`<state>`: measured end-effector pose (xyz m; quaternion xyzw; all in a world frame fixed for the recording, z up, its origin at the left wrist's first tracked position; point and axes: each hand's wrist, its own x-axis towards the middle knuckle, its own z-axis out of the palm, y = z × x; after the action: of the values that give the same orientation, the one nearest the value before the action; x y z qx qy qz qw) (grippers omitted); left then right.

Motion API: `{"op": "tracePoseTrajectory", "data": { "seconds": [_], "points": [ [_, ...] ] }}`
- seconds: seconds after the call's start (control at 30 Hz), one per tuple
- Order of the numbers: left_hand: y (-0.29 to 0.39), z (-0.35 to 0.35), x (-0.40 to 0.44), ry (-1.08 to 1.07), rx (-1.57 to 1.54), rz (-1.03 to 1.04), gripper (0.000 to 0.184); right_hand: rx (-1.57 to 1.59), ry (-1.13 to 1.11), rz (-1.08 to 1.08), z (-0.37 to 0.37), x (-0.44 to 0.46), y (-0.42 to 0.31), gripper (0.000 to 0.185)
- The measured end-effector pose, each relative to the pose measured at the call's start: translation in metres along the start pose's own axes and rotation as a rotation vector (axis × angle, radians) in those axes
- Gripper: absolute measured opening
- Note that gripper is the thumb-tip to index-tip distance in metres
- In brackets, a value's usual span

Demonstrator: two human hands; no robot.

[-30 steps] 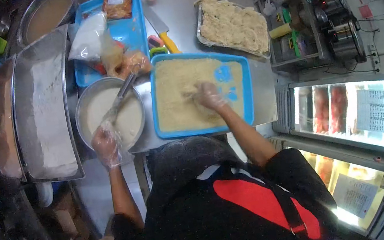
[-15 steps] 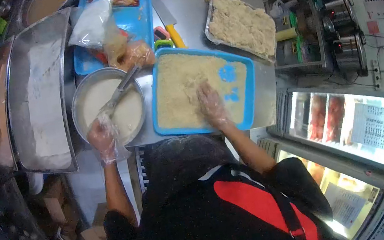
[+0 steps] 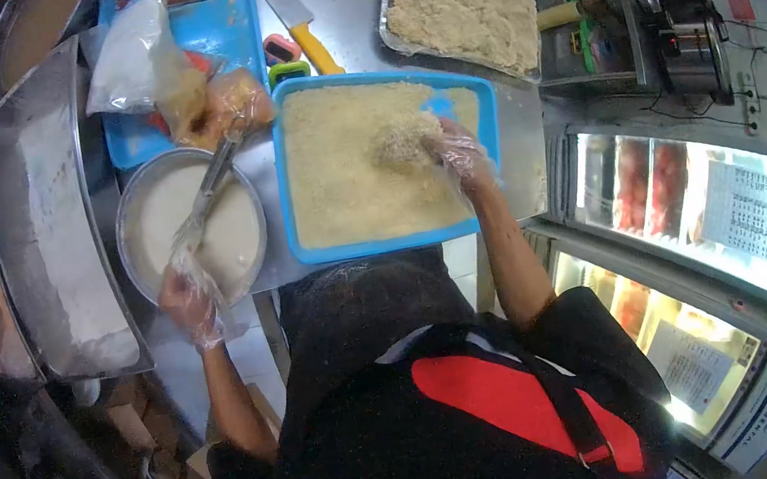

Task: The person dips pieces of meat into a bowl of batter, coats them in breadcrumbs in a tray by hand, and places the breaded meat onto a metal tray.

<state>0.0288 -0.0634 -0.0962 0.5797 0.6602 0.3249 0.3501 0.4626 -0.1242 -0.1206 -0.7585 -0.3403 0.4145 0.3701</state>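
Note:
My left hand (image 3: 193,307), in a clear plastic glove, is closed around metal tongs (image 3: 210,187) that slant across a round metal bowl (image 3: 259,222). Pale, creamy batter (image 3: 151,212) fills part of that bowl. My right hand (image 3: 462,153), gloved too, is closed on a lumpy crumb-coated piece (image 3: 408,141) over the right side of a blue tray (image 3: 385,245). A layer of pale breadcrumbs (image 3: 347,169) covers most of the tray's floor. The kind of food under the coating is hidden.
Coated food fills a metal tray (image 3: 465,8) at the back right. A knife (image 3: 298,20) lies behind the blue tray. Plastic bags (image 3: 135,58) rest on another blue tray (image 3: 240,20). A long flour bin (image 3: 46,225) stands left; lit glass cabinets (image 3: 704,211) stand right.
My right hand has gone from pressing flat on the crumbs to gripping the coated piece, farther right. My left hand keeps the tongs over the bowl. The view has shifted slightly.

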Motion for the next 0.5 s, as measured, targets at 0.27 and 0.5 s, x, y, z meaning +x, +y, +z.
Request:
{"op": "tracePoseTrajectory", "data": {
  "seconds": [0.27,0.5],
  "points": [
    [-0.013,-0.001,-0.005,0.048,-0.014,-0.116,0.017,0.150,0.061,0.149,-0.025,0.002,-0.057,0.034],
    [-0.025,-0.006,-0.011,0.068,-0.084,-0.035,0.021,-0.289,0.076,-0.023,-0.128,0.079,-0.001,0.033]
  ]
}}
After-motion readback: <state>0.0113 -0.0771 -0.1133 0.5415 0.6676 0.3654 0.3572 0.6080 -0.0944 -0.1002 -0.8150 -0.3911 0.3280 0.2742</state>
